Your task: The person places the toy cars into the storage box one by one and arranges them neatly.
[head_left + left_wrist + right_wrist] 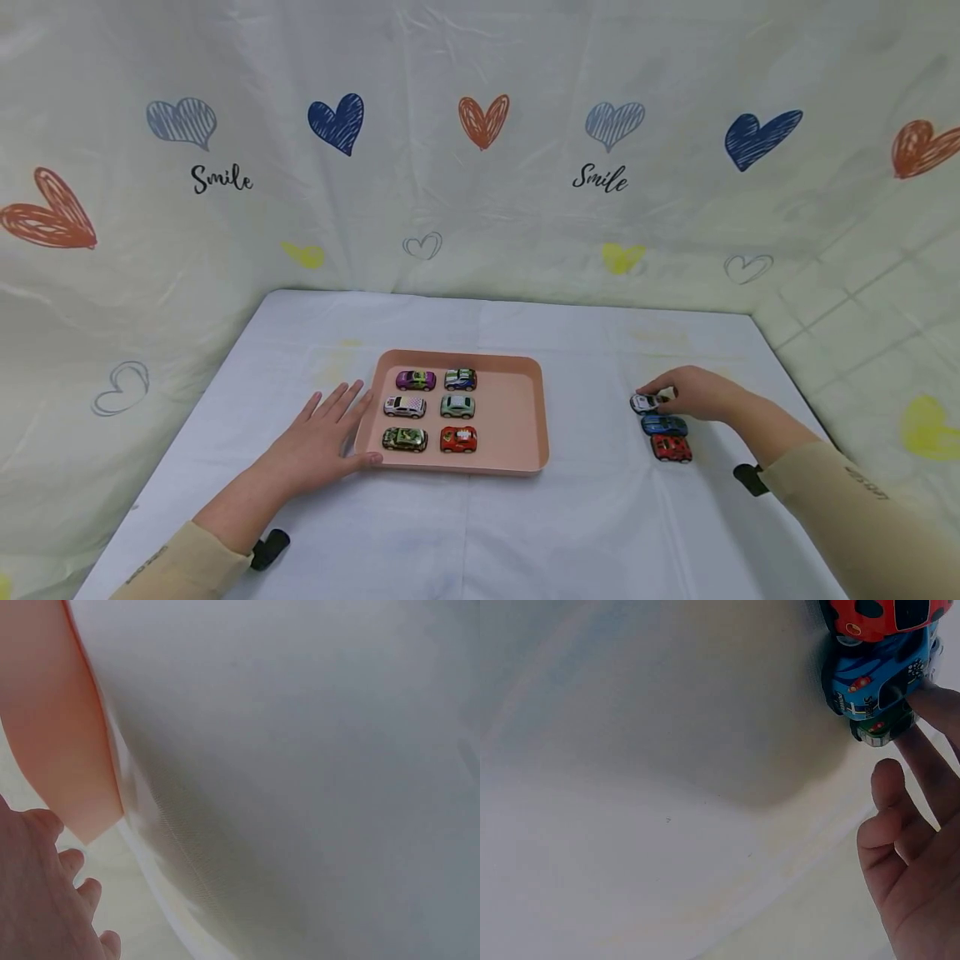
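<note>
A pink tray [517, 417] holds several toy cars in two columns, among them a purple car [416, 380] and a red car [458, 438]. My left hand [322, 433] lies flat on the table by the tray's left side, fingers spread, thumb against the front-left corner. The left wrist view shows the tray [52, 735] edge beside the left hand [37, 900]. At the right, three cars stand in a row: white car [645, 404], blue car [663, 425], red car [671, 448]. My right hand [690, 393] reaches over the white car [881, 729]; fingertips touch it, thumb just apart.
A white cloth [480, 517] covers the table, and a heart-printed sheet [480, 167] hangs behind and at both sides. The tray's right third is bare. Black wrist mounts show at each sleeve [268, 550] [750, 479].
</note>
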Available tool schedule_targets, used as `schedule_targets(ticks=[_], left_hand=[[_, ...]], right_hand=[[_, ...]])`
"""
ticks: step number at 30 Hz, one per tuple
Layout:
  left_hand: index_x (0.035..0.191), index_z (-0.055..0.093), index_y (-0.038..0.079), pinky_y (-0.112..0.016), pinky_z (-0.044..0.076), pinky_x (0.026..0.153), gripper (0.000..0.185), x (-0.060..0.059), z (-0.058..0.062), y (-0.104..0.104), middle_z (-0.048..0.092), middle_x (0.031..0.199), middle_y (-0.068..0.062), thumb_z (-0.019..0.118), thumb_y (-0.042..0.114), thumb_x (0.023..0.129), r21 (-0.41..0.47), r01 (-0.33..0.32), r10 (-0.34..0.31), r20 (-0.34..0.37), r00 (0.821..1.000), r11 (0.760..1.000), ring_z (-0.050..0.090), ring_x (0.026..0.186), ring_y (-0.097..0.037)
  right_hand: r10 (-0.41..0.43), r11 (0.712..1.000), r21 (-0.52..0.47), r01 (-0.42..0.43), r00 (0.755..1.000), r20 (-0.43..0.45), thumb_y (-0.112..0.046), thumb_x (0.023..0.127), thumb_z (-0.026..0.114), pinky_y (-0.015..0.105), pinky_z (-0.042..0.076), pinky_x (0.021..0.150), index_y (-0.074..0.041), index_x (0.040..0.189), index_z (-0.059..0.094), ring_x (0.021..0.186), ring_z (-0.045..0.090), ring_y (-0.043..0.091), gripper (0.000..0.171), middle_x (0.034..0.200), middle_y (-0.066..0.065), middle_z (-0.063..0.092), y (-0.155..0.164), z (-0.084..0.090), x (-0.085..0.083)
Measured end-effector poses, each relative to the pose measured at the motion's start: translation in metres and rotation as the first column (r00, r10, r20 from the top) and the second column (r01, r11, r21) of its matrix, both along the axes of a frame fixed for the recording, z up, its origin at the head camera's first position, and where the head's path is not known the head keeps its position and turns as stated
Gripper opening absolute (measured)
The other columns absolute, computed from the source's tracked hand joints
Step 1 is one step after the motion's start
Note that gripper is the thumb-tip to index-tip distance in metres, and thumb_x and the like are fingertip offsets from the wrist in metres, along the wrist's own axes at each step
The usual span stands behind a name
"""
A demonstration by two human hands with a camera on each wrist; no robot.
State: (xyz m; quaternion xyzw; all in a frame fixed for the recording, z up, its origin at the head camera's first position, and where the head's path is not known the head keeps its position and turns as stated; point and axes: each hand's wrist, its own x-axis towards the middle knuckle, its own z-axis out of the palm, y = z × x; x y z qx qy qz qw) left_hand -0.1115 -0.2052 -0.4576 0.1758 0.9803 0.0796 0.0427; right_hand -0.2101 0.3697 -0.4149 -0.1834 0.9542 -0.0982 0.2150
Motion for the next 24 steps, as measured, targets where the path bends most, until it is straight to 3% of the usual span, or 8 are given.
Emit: schedule_targets(ticks=[9,16,24], left_hand=[[0.158,0.025,0.013,-0.056,0.008,0.121,0.104,0.000,0.002,0.001,0.018,0.165,-0.010,0.047,0.082,0.083,-0.001,-0.002,0.002,0.006,1.000,1.000,0.014,0.151,-0.033],[0.157,0.030,0.010,-0.058,0.010,0.120,0.103,0.001,0.005,0.001,0.023,0.163,-0.013,0.053,0.078,0.083,0.031,0.006,-0.006,-0.007,1.000,0.999,0.018,0.149,-0.036],[0.158,0.026,0.013,-0.056,0.008,0.121,0.103,-0.002,-0.004,-0.002,0.019,0.165,-0.009,0.051,0.079,0.083,0.010,0.001,-0.001,-0.003,1.000,1.000,0.014,0.151,-0.033]], right_hand=[[-0.026,0.999,-0.029,0.025,0.999,-0.027,-0.023,0.089,0.075,0.061,0.046,0.096,-0.013,0.126,0.070,0.120,0.054,0.045,0.039,0.126,0.018,0.064,0.004,-0.005,-0.005],[-0.050,0.995,-0.092,0.047,0.998,-0.034,-0.023,0.088,0.075,0.061,0.047,0.096,-0.014,0.125,0.071,0.122,0.052,0.046,0.038,0.129,0.020,0.063,0.000,0.006,-0.007],[-0.093,0.986,-0.137,0.094,0.996,0.016,-0.029,0.088,0.076,0.053,0.052,0.088,-0.017,0.126,0.070,0.114,0.056,0.037,0.041,0.131,0.019,0.062,-0.018,0.018,-0.011]])
